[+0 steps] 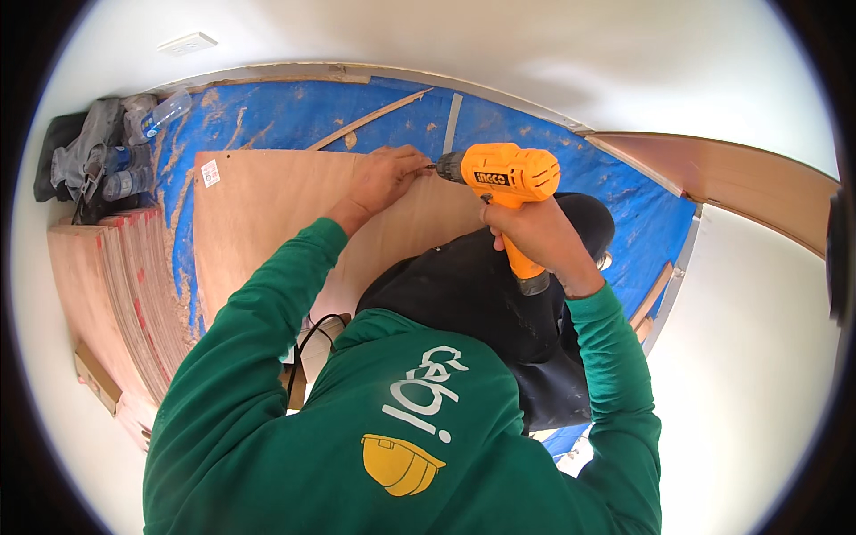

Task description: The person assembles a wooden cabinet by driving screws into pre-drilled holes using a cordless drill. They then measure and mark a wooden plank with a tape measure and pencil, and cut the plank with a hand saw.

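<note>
My right hand is wrapped round the grip of an orange cordless drill, whose black chuck points left. The drill's tip meets the fingers of my left hand, which are pinched together at the far edge of a light brown plywood board. Whatever sits between those fingertips is too small to make out. The board lies in front of me, partly under my bent leg in black trousers. A small white sticker marks its far left corner.
Blue sheeting strewn with sawdust covers the floor. Stacked boards stand at the left, beside plastic bottles and bags. A thin wood strip lies beyond the board. White walls rise ahead and right, with a brown panel along the right one.
</note>
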